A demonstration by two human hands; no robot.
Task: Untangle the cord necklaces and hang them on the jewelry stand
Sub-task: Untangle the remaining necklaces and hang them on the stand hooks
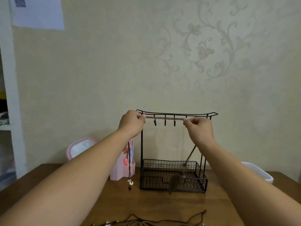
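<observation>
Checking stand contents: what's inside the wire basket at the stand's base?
Inside the wire basket a blurred dark brown tassel-like pendant hangs from a cord running up toward the right hand. Whether it touches the basket floor cannot be told; nothing else shows inside.

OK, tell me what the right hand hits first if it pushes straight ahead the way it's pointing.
Probably the jewelry stand: the right hand, pinching the cord, sits just before the top rail's hooks. Depth is unclear; past them is the wall.

brown cord (164, 117) taut across stand (175, 114) hooks
</observation>
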